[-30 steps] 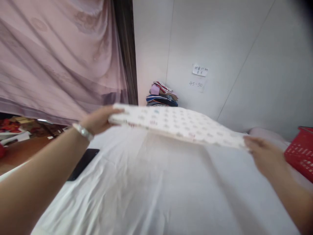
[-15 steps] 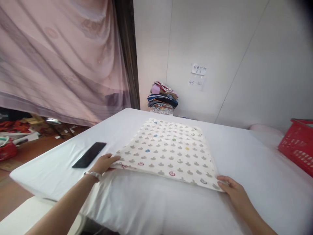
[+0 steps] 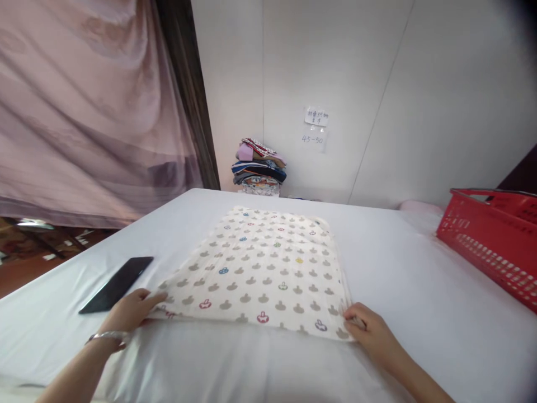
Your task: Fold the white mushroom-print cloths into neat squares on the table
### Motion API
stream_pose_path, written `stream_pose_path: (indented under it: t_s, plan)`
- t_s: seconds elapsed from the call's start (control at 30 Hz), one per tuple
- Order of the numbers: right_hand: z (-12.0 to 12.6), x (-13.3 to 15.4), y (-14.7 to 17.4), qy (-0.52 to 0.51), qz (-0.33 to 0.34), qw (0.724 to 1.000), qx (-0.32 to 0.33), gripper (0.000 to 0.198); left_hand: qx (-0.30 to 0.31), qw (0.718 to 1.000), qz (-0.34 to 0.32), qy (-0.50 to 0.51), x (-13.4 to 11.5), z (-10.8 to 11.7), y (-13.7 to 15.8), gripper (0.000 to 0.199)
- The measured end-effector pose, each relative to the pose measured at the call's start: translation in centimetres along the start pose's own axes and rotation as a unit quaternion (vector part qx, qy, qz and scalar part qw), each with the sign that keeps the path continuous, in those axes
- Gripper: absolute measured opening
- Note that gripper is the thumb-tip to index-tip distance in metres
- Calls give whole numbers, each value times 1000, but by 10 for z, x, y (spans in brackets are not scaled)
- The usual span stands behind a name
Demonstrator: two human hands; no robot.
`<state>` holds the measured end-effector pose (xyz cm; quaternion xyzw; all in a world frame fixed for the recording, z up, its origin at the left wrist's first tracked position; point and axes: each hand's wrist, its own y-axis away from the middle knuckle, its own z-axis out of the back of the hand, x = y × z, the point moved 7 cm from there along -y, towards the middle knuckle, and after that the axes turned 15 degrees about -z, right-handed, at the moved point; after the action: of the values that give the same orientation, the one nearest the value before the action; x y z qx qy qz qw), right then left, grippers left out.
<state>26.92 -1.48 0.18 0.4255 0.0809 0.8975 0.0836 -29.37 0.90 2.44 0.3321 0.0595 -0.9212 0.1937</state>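
Observation:
A folded cream cloth [image 3: 260, 271] printed with small grey and coloured figures lies flat on the white sheet [image 3: 403, 280] in front of me. My left hand [image 3: 128, 309] grips its near left corner, a silver bracelet on the wrist. At the near right corner, my right hand [image 3: 371, 330] pinches the edge between its fingers.
A black phone [image 3: 116, 284] lies on the sheet just left of my left hand. A red plastic basket [image 3: 490, 240] stands at the right. A pile of folded clothes [image 3: 258, 168] sits in the far corner under paper notes on the white wall. A pink curtain [image 3: 92, 106] hangs at the left.
The cloth was held up in the air by both hands; it now lies flat on the sheet with both hands still at its near corners. The view has shifted slightly right.

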Motion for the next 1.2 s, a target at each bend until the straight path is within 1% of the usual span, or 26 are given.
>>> stream_pose_path:
  t_s: [0.07,0.1,0.17,0.2,0.23,0.27,0.3,0.33,0.37,0.4,0.47,0.5,0.57,0.63,0.7,0.8,0.9,0.97,1.03,1.13,1.2]
  plan:
    - [0,-6,-2,-38,-33,998,22,15,0,995,-20,-93,-11,5,3,34]
    - [1,-10,-3,-69,-60,995,32,16,-9,988,-44,-150,-22,7,6,35]
    - [3,-20,-4,-141,-108,983,41,21,-62,959,-136,-240,-57,2,18,38]
    - [4,-22,-3,-178,-120,976,40,22,-78,942,-200,-256,-79,-8,28,38]
    - [5,-24,-2,-212,-124,969,37,24,-84,926,-274,-244,-103,-23,40,38]
    - [5,-23,-2,-244,-122,961,34,26,-81,914,-343,-202,-126,-41,56,35]
    - [5,-22,-1,-275,-116,954,29,28,-42,901,-405,-151,-149,-65,72,33]
    - [5,-21,-1,-304,-110,946,24,31,8,881,-462,-99,-172,-91,91,31]
    - [5,-19,-1,-329,-103,938,18,34,49,856,-512,-53,-194,-114,111,29]
    - [5,-18,-1,-350,-98,931,11,37,78,829,-553,-18,-216,-135,129,29]
    - [6,-17,-1,-368,-95,925,-5,42,133,778,-614,16,-253,-172,162,33]
    - [7,-18,-1,-364,-97,926,-15,45,154,762,-629,19,-268,-188,173,35]
    - [11,-21,1,-336,-100,935,-42,49,180,743,-644,6,-291,-214,187,41]
    - [16,-26,4,-300,-101,946,-71,52,192,733,-652,-21,-305,-235,193,40]
    - [21,-31,6,-275,-103,951,-93,52,198,725,-658,-46,-310,-249,196,29]
    - [28,-40,6,-233,-116,959,-112,48,195,728,-656,-47,-310,-260,194,11]
    - [29,-40,4,-170,-114,974,-94,41,179,750,-637,-3,-305,-259,188,11]
    - [29,-37,3,-139,-96,983,-75,36,172,766,-619,34,-303,-256,184,11]
    - [29,-33,4,-121,-83,987,-59,33,166,775,-606,66,-304,-251,183,12]
    - [28,-33,5,-115,-85,989,-32,32,140,770,-615,94,-311,-241,185,15]
    - [26,-32,5,-113,-79,990,-15,30,122,751,-643,87,-318,-239,192,18]
